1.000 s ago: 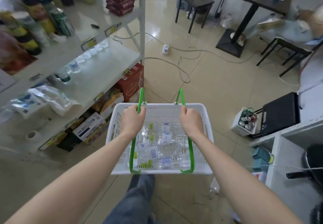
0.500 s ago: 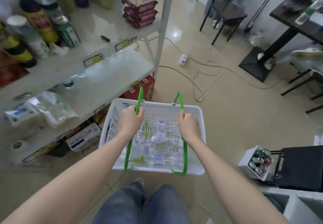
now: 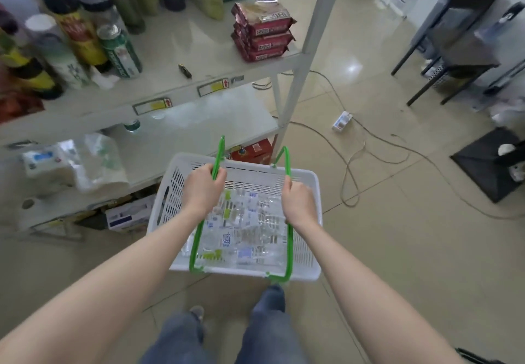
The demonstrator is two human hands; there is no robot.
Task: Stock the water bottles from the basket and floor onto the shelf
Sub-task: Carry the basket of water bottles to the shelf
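Both hands (image 3: 247,193) gripping green handles (image 3: 217,159), basket (image 3: 309,250) of water bottles (image 3: 241,233)

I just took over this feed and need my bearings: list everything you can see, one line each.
basket: one, white with green handles, held above the floor
water bottles: several, clear, count unclear, lying in the basket
shelf: one, white, left, middle tier mostly bare
snack packs: stack, red, upper tier's right end
bottles and cans: many, mixed colours, upper tier
boxes: several, under the shelf
power strip: one, white, floor, with cables
chairs: dark, top right
left hand: closed on left handle
right hand: closed on right handle
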